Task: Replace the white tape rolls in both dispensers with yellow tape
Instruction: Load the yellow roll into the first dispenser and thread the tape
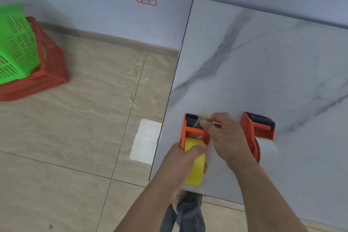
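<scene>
Two orange tape dispensers lie on a marble-patterned table (263, 58). The left dispenser (194, 132) carries a yellow tape roll (194, 165), and my left hand (180, 158) grips that roll and the dispenser's side. My right hand (224, 137) pinches the loose, pale end of the tape (204, 115) near the dispenser's toothed blade. The right dispenser (258, 128) lies untouched to the right of my right hand, with a white tape roll (268, 149) in it.
The dispensers sit close to the table's near left corner. Crumpled tape scraps (135, 88) litter the tiled floor to the left. A green basket (15, 43) rests in a red crate (47, 73) by the wall. A white sheet (146, 139) lies on the floor beside the table.
</scene>
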